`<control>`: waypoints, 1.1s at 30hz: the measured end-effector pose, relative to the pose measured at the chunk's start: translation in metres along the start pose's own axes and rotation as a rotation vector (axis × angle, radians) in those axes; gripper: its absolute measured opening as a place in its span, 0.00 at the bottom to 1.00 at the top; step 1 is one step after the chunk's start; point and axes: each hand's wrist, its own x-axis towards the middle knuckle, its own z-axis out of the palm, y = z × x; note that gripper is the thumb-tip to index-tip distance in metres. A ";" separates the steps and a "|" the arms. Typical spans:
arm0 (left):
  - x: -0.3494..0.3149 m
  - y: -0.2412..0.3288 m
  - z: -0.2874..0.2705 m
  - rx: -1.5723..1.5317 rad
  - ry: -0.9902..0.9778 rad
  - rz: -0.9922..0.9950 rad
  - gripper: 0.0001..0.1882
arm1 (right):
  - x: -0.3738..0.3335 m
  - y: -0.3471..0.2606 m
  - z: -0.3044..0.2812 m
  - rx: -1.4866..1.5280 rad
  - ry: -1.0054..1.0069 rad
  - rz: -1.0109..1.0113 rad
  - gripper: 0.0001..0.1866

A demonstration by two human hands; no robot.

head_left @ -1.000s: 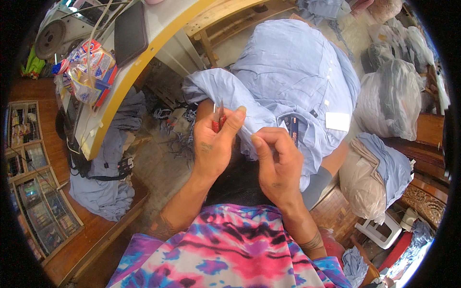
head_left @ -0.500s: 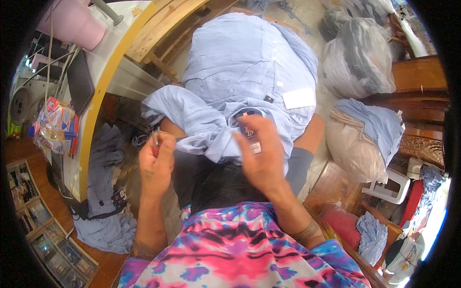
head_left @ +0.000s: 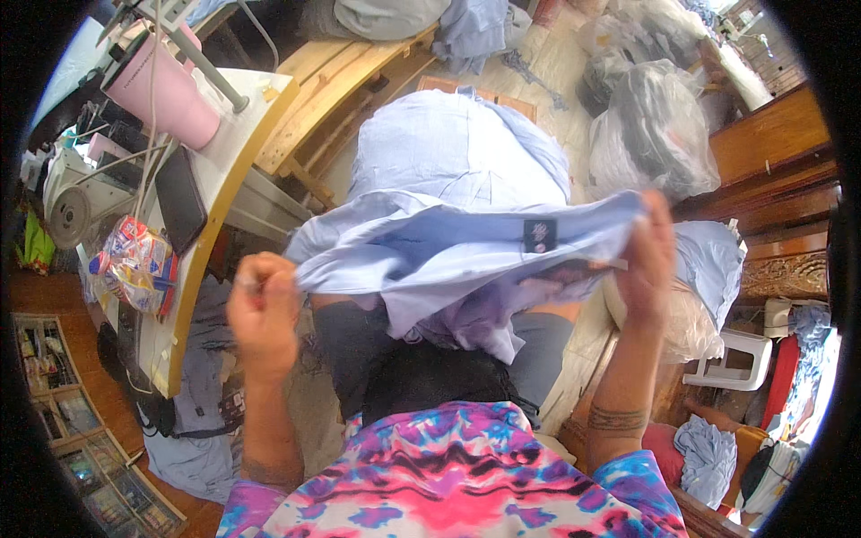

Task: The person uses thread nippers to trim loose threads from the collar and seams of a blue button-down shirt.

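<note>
A light blue shirt (head_left: 430, 247) is stretched crosswise above my lap, with a dark label (head_left: 540, 236) inside it. My left hand (head_left: 265, 314) is closed at the shirt's left end; a pale bit of something shows at its fingers, too small to name. At the other end, my right hand (head_left: 650, 264) grips the cloth and is blurred by motion. Beneath the shirt's lower edge some cloth hangs over my knees. Beyond it stands a big rounded bundle covered in light blue cloth (head_left: 448, 143).
To the left is a white table with a yellow edge (head_left: 260, 125), bearing a pink tumbler (head_left: 170, 94) and a dark phone-like slab (head_left: 181, 199). A plastic pack (head_left: 134, 264) hangs beside it. Clear plastic bags (head_left: 655, 134) and a white stool (head_left: 735, 359) stand on the right.
Both hands have moved apart, and the shirt has been lifted and spread between them. My right hand went right and took hold of its end. The small red-handled tool in my left hand no longer shows.
</note>
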 end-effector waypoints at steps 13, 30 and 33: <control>0.026 -0.090 0.035 0.291 0.157 -0.093 0.18 | -0.043 0.107 0.071 -1.241 0.174 0.004 0.26; -0.011 -0.116 0.033 0.240 0.106 -0.241 0.15 | 0.103 0.048 0.129 -0.273 -0.130 0.431 0.22; -0.004 -0.100 0.027 0.300 0.127 -0.306 0.13 | 0.068 0.118 0.107 -0.913 -0.294 0.119 0.22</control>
